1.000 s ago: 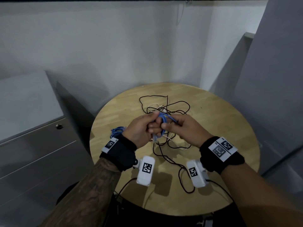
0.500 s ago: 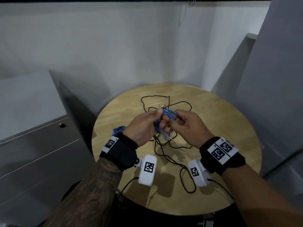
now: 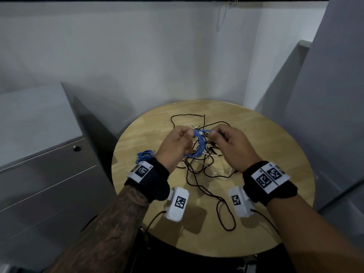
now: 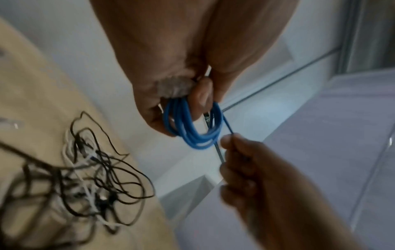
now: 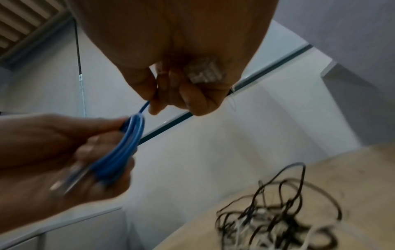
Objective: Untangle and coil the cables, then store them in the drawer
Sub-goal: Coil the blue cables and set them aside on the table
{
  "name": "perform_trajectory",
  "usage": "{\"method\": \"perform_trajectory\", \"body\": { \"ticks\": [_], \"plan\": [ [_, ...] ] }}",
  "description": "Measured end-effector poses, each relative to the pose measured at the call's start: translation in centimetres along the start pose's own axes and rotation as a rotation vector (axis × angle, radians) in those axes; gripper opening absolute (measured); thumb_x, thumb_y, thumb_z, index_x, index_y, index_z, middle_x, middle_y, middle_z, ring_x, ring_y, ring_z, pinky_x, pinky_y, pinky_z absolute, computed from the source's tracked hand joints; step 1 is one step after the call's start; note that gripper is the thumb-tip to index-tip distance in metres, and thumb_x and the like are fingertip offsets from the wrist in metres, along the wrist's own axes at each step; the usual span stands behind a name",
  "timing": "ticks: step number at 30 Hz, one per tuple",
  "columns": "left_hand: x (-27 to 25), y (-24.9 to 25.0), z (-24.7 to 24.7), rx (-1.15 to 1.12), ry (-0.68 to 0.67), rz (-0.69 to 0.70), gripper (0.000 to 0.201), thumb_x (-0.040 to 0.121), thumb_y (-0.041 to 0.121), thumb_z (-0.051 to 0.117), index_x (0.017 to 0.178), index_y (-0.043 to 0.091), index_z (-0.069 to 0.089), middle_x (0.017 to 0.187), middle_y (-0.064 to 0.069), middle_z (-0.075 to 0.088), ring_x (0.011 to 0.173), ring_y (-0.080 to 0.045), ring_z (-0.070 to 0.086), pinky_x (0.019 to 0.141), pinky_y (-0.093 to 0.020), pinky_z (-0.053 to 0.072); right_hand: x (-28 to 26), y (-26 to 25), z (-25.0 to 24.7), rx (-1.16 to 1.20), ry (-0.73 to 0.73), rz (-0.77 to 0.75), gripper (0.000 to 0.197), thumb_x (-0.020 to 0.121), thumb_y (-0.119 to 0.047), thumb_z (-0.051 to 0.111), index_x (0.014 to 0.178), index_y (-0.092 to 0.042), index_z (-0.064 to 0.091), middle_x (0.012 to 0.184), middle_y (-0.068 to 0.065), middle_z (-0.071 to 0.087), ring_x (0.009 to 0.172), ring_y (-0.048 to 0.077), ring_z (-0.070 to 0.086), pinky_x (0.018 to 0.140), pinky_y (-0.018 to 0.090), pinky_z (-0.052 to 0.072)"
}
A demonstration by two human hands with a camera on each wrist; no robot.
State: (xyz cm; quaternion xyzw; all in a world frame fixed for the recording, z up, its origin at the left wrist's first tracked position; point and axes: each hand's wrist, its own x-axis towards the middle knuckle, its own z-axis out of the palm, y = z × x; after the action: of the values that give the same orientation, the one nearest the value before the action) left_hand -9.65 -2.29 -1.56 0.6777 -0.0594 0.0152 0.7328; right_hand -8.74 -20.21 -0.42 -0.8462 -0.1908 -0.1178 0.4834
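A blue cable (image 3: 200,143) wound into a small coil (image 4: 192,125) hangs from my left hand (image 3: 176,143), whose thumb and fingers grip its top above the round wooden table (image 3: 275,174). My right hand (image 3: 229,142) pinches the coil's free end (image 5: 144,106) and holds its clear plug (image 5: 204,74) in the palm; the strand runs taut between the hands. Beneath them lies a tangle of black and white cables (image 3: 202,164), seen again in the wrist views (image 4: 85,169) (image 5: 278,211). A second blue cable bundle (image 3: 144,156) lies on the table beside my left wrist.
A grey drawer cabinet (image 3: 49,184) with a round lock (image 3: 76,148) stands left of the table, its drawers closed. White walls stand behind the table and a grey panel (image 3: 334,95) rises at the right. A black cable loop (image 3: 226,215) trails toward the table's near edge.
Both hands have risen and moved apart. The right hand has drawn the blue cable's end out to the right of the coil, which the left hand still grips.
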Motion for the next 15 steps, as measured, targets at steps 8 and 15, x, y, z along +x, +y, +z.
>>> {"method": "perform_trajectory", "body": {
  "ticks": [8,15],
  "plan": [
    [-0.2,-1.2,0.1,0.064,-0.072,-0.069,0.015,0.104,0.013,0.04,0.091,0.012,0.048,0.059,0.006,0.034,0.046,-0.005,0.033,0.05,-0.019,0.032,0.5,1.8,-1.4,-0.113,-0.032,0.05,0.015,0.099,-0.012,0.051,0.095,-0.016,0.065,0.078,-0.005,0.056,0.069,0.006,0.048,0.065,0.028,0.038],
    [-0.5,-1.5,0.4,-0.109,-0.041,-0.117,0.018,0.105,0.015,0.039,0.09,0.012,0.047,0.059,0.005,0.03,0.048,-0.009,0.029,0.05,-0.02,0.03,-0.1,2.4,0.3,-0.026,-0.046,0.23,0.014,0.097,-0.008,0.058,0.095,-0.017,0.068,0.081,0.001,0.069,0.069,0.007,0.067,0.064,0.019,0.05]
  ]
}}
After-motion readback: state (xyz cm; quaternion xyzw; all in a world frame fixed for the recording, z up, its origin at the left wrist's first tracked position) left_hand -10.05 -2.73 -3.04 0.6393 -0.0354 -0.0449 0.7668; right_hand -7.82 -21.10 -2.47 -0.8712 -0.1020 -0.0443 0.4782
